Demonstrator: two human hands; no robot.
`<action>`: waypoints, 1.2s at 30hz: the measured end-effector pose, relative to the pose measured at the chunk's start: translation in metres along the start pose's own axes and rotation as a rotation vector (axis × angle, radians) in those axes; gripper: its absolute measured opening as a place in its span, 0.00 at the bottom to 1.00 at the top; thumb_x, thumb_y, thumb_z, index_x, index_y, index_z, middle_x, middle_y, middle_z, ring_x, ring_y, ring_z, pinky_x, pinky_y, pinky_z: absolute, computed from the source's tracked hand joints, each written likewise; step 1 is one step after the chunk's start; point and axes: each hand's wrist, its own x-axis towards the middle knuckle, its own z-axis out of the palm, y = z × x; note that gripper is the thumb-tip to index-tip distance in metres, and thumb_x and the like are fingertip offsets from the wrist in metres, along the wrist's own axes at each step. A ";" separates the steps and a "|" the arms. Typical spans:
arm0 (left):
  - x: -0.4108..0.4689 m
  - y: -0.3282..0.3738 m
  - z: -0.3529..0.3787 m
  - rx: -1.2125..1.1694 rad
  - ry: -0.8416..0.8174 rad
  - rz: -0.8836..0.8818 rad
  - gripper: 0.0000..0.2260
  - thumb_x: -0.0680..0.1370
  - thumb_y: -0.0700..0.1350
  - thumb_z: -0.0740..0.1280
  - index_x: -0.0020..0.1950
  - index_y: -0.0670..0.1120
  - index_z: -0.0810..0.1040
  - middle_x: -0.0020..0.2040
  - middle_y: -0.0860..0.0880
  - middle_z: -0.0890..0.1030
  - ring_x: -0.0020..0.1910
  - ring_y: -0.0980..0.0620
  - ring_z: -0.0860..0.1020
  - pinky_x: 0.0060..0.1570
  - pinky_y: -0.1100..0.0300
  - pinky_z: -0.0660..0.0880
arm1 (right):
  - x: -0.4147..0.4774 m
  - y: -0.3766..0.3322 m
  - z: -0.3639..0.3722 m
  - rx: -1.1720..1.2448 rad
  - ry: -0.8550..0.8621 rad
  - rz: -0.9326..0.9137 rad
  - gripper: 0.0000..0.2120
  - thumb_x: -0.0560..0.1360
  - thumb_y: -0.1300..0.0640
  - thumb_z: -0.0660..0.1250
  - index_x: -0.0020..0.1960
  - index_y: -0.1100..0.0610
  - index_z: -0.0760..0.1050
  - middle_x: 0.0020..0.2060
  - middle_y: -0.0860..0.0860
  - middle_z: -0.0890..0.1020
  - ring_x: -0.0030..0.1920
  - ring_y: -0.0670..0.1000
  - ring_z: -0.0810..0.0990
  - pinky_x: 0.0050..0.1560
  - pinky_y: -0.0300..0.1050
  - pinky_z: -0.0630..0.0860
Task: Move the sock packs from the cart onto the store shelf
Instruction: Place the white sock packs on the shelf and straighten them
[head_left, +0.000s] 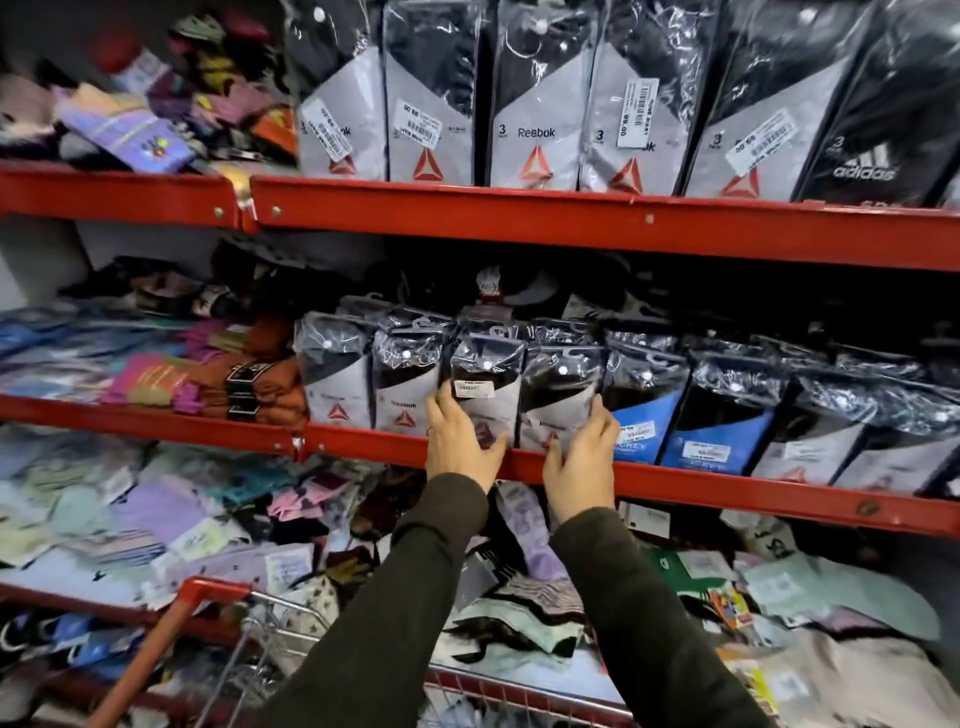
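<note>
Black-and-grey Reebok sock packs (485, 387) in shiny plastic stand upright in a row on the middle red shelf (675, 480). My left hand (460, 447) grips the left edge and front of one pack with a white price label. My right hand (582, 462) holds the right side of the neighbouring pack (558, 395); both packs are pressed together between my hands, bottoms at the shelf lip. The cart (218, 618), red-handled with wire sides, is at the bottom, mostly hidden by my dark sleeves.
More upright Reebok and Adidas packs (535, 104) fill the top shelf. Blue-and-black packs (701, 415) stand to the right of my hands. Loose colourful socks (156, 379) pile on the left shelves, and mixed packs (519, 597) crowd the lowest shelf.
</note>
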 end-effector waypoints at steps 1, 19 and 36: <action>-0.004 -0.001 -0.003 -0.004 0.024 0.025 0.46 0.71 0.48 0.77 0.79 0.40 0.53 0.73 0.40 0.61 0.68 0.41 0.73 0.68 0.55 0.70 | -0.003 -0.001 -0.003 0.003 0.008 -0.010 0.34 0.78 0.67 0.65 0.79 0.67 0.52 0.74 0.62 0.60 0.75 0.60 0.63 0.75 0.43 0.59; 0.051 0.044 -0.036 0.837 -0.194 0.600 0.46 0.71 0.42 0.73 0.81 0.43 0.48 0.81 0.45 0.55 0.80 0.46 0.53 0.80 0.51 0.45 | 0.078 -0.031 -0.024 -0.890 -0.202 -0.561 0.35 0.77 0.59 0.65 0.78 0.64 0.52 0.74 0.60 0.64 0.75 0.60 0.62 0.79 0.53 0.54; 0.042 0.043 -0.029 0.825 -0.126 0.553 0.52 0.71 0.50 0.74 0.81 0.41 0.41 0.82 0.43 0.46 0.81 0.44 0.47 0.80 0.47 0.39 | 0.076 -0.021 -0.038 -0.798 -0.183 -0.585 0.50 0.71 0.49 0.74 0.81 0.60 0.47 0.78 0.59 0.59 0.79 0.59 0.54 0.80 0.58 0.43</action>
